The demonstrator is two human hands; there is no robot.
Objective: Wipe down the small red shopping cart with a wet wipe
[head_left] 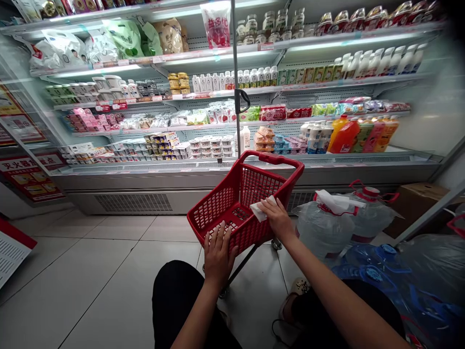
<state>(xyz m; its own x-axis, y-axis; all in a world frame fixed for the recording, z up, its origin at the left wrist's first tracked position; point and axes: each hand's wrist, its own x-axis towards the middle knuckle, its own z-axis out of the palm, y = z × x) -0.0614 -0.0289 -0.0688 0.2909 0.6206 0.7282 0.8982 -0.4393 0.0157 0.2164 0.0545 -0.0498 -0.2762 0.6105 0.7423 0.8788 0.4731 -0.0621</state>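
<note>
In front of me stands a red plastic shopping cart [214, 211] with slotted walls and a handle at its far end. My left hand [218, 252] lies over the near rim, its fingers stretched out and slightly apart over the inside of the basket. With my right hand [278, 218] I hold a white wipe [262, 208] against the cart's right rim, fingers pressed over it. Part of the wipe is hidden under the fingers. Beneath the basket, a dark leg and small wheels show.
Behind the cart runs a glass-fronted refrigerated case [181, 182] stocked with dairy and drinks. Large water jugs [323, 228] and blue bottles [378, 266] crowd the right side, near a cardboard box [410, 208]. Pale floor tiles [90, 286] extend left.
</note>
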